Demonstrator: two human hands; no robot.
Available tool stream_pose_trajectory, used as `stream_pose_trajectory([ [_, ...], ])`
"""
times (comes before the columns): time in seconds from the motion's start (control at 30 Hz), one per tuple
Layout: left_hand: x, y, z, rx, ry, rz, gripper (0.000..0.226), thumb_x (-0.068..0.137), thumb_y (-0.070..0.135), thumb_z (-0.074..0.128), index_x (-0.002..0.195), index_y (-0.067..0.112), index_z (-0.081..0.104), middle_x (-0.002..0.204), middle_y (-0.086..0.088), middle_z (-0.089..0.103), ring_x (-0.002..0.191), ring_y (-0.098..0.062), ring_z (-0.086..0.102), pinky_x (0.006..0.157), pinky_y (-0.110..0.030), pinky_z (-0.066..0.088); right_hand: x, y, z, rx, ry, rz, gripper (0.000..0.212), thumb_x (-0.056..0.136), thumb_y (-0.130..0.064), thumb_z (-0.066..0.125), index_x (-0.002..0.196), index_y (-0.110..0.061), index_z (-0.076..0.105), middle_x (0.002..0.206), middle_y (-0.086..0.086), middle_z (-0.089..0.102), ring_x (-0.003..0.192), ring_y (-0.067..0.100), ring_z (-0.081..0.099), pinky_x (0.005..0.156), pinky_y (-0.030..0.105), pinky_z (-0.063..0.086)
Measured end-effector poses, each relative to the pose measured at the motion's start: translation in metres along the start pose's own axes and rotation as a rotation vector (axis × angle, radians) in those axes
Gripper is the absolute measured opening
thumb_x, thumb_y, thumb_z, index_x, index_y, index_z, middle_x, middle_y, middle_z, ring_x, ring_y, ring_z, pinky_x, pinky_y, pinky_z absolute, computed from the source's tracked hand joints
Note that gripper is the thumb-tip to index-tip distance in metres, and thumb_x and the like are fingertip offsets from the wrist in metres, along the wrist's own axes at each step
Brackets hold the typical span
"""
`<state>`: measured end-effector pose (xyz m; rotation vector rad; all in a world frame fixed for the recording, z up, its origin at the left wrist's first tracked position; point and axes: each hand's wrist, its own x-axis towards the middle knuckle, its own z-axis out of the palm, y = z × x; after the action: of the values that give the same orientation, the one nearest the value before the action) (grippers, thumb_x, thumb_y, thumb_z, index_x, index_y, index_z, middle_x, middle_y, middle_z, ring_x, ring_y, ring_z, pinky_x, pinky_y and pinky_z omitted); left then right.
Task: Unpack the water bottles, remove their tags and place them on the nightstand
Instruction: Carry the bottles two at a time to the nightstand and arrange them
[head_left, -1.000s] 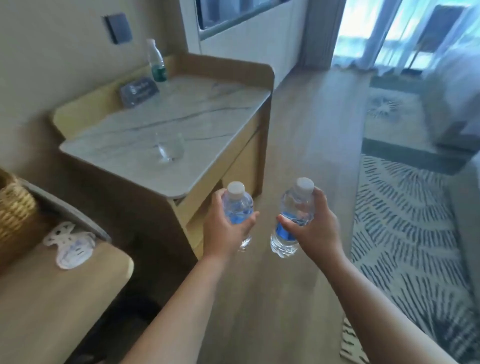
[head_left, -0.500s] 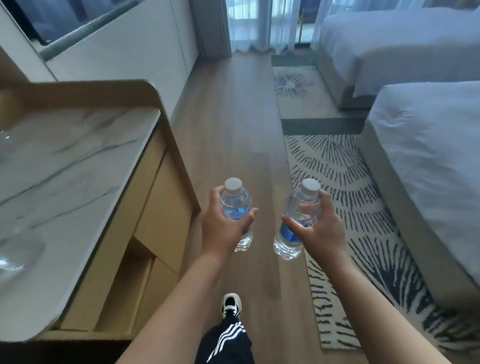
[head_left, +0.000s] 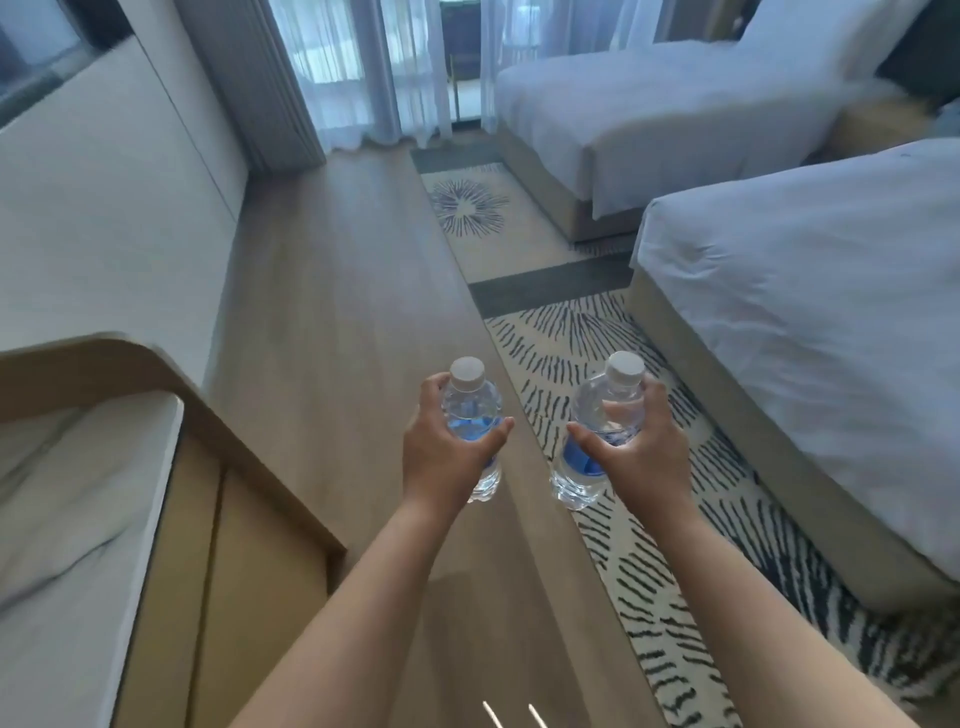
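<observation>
I carry two small clear water bottles with white caps and blue labels, upright, out in front of me over the wooden floor. My left hand grips the left water bottle around its middle. My right hand grips the right water bottle the same way. A wooden nightstand shows far off at the upper right, between the two beds, partly hidden by the bedding.
A marble-topped wooden cabinet stands close at my left. Two white beds line the right side, with a patterned rug along them. Wooden floor runs ahead to the curtains.
The view has swung right and forward, away from the marble-topped cabinet toward the beds. Both hands still hold their bottles in the same pose.
</observation>
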<state>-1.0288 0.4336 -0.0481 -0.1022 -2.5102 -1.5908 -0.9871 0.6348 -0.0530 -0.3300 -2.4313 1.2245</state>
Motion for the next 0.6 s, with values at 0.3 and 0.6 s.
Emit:
stream_pose_trajectory([
  [0.3, 0.135, -0.036, 0.04, -0.035, -0.073, 0.006, 0.064, 0.066, 0.043, 0.084, 0.114, 0.039, 0.042, 0.108, 0.009, 0.061, 0.096, -0.015, 0.063, 0.081, -0.027, 0.048, 0.113, 0.016, 0.056, -0.042, 0.055, 0.033, 0.075, 0.066, -0.044, 0.082, 0.126, -0.024, 0.041, 0.107, -0.007, 0.058, 0.092, 0.011, 0.054, 0.067, 0.007, 0.031],
  [0.6, 0.337, -0.057, 0.12, -0.029, -0.173, -0.001, 0.07, 0.065, 0.041, 0.086, 0.122, 0.028, 0.047, 0.113, 0.0, 0.064, 0.1, -0.019, 0.064, 0.087, -0.045, 0.055, 0.308, 0.05, 0.13, -0.007, 0.067, 0.104, 0.072, 0.066, -0.044, 0.082, 0.123, -0.025, 0.042, 0.105, -0.007, 0.061, 0.092, 0.01, 0.056, 0.069, 0.008, 0.033],
])
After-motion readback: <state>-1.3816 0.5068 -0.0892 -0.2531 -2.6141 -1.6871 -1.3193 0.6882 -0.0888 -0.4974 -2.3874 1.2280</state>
